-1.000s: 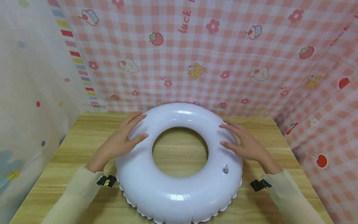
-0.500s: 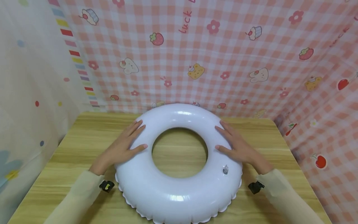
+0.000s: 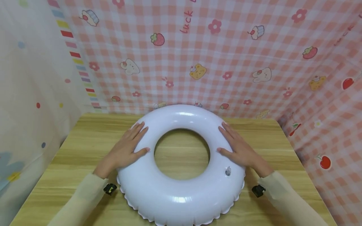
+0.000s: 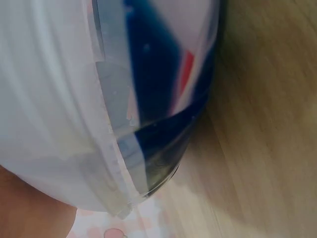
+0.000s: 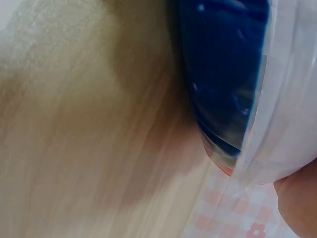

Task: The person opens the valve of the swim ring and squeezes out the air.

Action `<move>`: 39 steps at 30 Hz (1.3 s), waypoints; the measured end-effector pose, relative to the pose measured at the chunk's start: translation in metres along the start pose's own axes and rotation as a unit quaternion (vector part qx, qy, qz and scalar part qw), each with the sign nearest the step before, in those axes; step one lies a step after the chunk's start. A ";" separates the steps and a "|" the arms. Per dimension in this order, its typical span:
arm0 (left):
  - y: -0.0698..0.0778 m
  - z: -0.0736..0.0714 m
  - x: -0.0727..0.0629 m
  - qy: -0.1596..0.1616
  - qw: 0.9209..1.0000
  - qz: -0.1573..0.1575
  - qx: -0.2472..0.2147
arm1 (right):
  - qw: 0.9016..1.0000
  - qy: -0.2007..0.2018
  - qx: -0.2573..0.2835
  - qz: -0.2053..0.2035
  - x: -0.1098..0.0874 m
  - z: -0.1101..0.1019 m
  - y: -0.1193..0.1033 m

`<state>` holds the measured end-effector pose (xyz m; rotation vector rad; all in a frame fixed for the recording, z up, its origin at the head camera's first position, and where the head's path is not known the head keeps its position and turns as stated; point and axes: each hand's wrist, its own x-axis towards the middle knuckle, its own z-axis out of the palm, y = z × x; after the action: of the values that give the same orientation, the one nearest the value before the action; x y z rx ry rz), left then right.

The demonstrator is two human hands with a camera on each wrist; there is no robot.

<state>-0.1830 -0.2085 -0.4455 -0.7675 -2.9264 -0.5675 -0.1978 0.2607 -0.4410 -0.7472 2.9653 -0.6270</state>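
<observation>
A white inflated swim ring [image 3: 181, 196] lies flat on the wooden table, its hole showing bare wood. On its upper left side rests my left hand [image 3: 124, 149], fingers spread fairly straight and thumb pointing toward the hole. My right hand [image 3: 238, 149] lies on the opposite side in much the same way. Just below that hand, a clear air valve [image 3: 227, 171] sits on the ring's top. Both wrist views look at the ring's outer side, where a dark blue, patterned underside [image 4: 158, 64] shows beneath the white top [image 5: 292, 94].
The wooden table [image 3: 70, 150] runs back to a pink checked cloth [image 3: 175, 53] with cartoon prints. A pale dotted cloth [image 3: 31, 78] hangs at the left, and more checked cloth [image 3: 333, 125] at the right. Each wrist carries a small black camera mount [image 3: 258, 190].
Both hands have come down and slightly nearer onto the ring's sides, their fingers now lying flatter on it. The ring has stayed in place.
</observation>
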 end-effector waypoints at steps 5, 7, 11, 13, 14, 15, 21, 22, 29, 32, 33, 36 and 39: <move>0.000 0.002 -0.001 0.003 1.000 -0.001 0.005 | 1.000 0.007 -0.003 0.008 -0.001 0.003 0.000; 0.001 0.002 -0.001 0.004 1.000 -0.001 0.008 | 1.000 0.009 -0.006 0.006 -0.001 0.003 0.000; 0.002 0.002 -0.002 0.006 1.000 -0.002 0.011 | 1.000 0.010 -0.011 0.003 -0.002 0.005 -0.001; 0.002 0.001 -0.002 0.003 1.000 -0.004 0.011 | 1.000 0.009 -0.015 0.003 -0.002 0.005 -0.001; 0.002 0.001 -0.002 0.002 1.000 -0.004 0.010 | 1.000 0.008 -0.016 0.006 -0.002 0.005 -0.002; 0.003 0.001 -0.002 0.000 1.000 -0.004 0.011 | 1.000 0.007 -0.017 0.007 -0.002 0.005 -0.002; 0.002 0.002 -0.001 -0.003 1.000 -0.006 0.012 | 1.000 0.014 -0.026 0.000 -0.002 0.004 -0.002; 0.002 0.002 -0.001 -0.003 1.000 -0.006 0.012 | 1.000 0.015 -0.027 -0.001 -0.002 0.004 -0.002; 0.003 0.003 0.003 0.001 1.000 -0.005 0.012 | 0.999 0.011 -0.030 0.005 -0.001 -0.001 -0.001; 0.003 0.003 0.004 0.003 1.000 -0.005 0.011 | 0.999 0.010 -0.032 0.005 -0.002 -0.003 -0.002; 0.003 0.003 0.003 0.002 1.000 -0.006 0.011 | 0.999 0.010 -0.033 0.005 -0.002 -0.003 -0.002; 0.003 0.003 0.002 0.000 1.000 -0.010 0.012 | 0.999 0.009 -0.034 0.002 -0.003 -0.003 -0.004; 0.002 0.005 0.000 -0.004 1.000 -0.013 0.009 | 0.999 0.008 -0.034 0.002 -0.004 -0.001 -0.005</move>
<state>-0.1813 -0.2050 -0.4491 -0.7336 -2.9494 -0.5400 -0.1920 0.2590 -0.4391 -0.7454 3.0149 -0.5382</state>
